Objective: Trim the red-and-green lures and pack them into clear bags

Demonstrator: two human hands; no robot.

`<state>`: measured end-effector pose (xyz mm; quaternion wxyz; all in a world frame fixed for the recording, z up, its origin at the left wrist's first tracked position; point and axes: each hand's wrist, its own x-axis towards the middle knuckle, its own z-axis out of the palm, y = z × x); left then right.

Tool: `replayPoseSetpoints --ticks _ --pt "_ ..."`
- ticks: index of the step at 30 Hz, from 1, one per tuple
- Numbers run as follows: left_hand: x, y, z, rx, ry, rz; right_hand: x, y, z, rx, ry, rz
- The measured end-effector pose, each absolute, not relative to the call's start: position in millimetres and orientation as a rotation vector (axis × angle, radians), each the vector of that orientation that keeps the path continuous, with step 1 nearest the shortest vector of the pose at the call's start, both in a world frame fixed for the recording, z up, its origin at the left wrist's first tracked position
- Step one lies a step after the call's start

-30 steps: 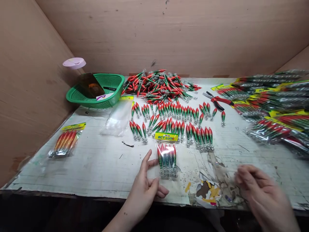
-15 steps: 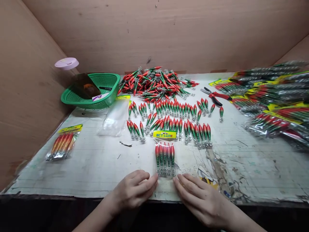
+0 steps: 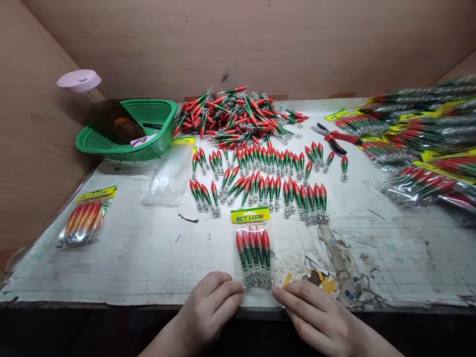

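A clear lure packet (image 3: 255,250) with a yellow "BCT LURE" header lies flat near the table's front edge; it holds several red-and-green squid lures with their hooks toward me. My left hand (image 3: 211,310) is curled, its fingertips pinched on the packet's bottom left corner. My right hand (image 3: 312,315) has its fingers pressed together on the bottom right corner. Both wrists hang over the table's front edge.
Rows of loose lures (image 3: 260,178) lie behind the packet, and a pile of lures (image 3: 238,116) beyond them. At the left are a green basket (image 3: 163,144), empty clear bags (image 3: 167,176) and an orange lure packet (image 3: 84,218). Red pliers (image 3: 334,141) and stacked filled packets (image 3: 420,144) are at the right.
My right hand came in from the right to the packet's bottom edge. My left hand went from open beside the packet to curled at its bottom corner.
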<state>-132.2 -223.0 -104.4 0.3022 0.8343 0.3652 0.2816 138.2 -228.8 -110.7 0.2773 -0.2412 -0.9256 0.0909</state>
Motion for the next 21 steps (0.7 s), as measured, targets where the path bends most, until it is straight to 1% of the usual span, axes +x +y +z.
replayPoseSetpoints --ticks 4,9,13,16,21 --pt "-127 -228 -106 2.193 1.029 0.835 134 -228 -110 -0.7 -2.377 0.388" --pt "-119 -223 -103 2.397 1.013 1.024 126 -227 -110 -0.787 -2.274 0.512" --pt "-114 -222 -101 2.402 1.009 1.109 123 -228 -112 -0.875 -2.123 0.719" --pt "-114 -224 -105 2.448 0.95 1.112 124 -229 -113 -0.932 -2.037 0.793" --pt "-120 -222 -108 2.547 0.927 1.062 130 -232 -115 -0.903 -2.082 0.785"
